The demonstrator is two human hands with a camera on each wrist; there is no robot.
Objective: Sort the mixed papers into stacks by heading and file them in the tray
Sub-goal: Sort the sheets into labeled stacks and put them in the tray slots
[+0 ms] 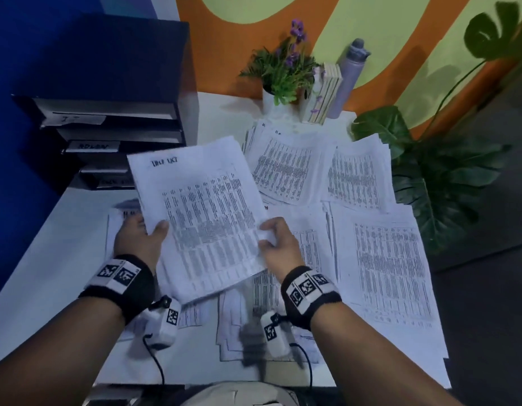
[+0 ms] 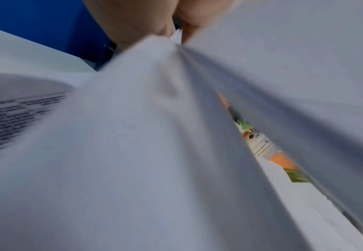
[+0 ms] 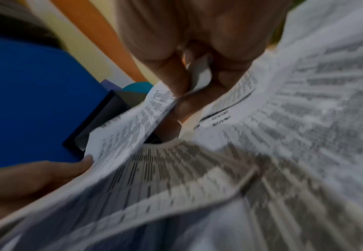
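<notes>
I hold a sheaf of printed sheets [image 1: 204,212] with a handwritten heading above the white desk [image 1: 63,244], tilted towards the black tiered tray [image 1: 113,124]. My left hand [image 1: 142,238] grips its left edge, thumb on top. My right hand [image 1: 278,244] pinches its right edge; in the right wrist view my right hand [image 3: 186,88] has thumb and fingers closed on the paper [image 3: 133,118]. The left wrist view is mostly blurred paper [image 2: 133,152] under my left hand [image 2: 171,30]. More stacks lie on the desk: far middle [image 1: 286,168], far right [image 1: 356,177], near right [image 1: 391,265] and under my left hand [image 1: 119,227].
The tray has several labelled slots and stands at the desk's back left against a blue wall. A potted purple flower [image 1: 283,71], some books [image 1: 324,92] and a grey bottle [image 1: 347,74] stand at the back. A large leafy plant [image 1: 438,177] borders the right edge.
</notes>
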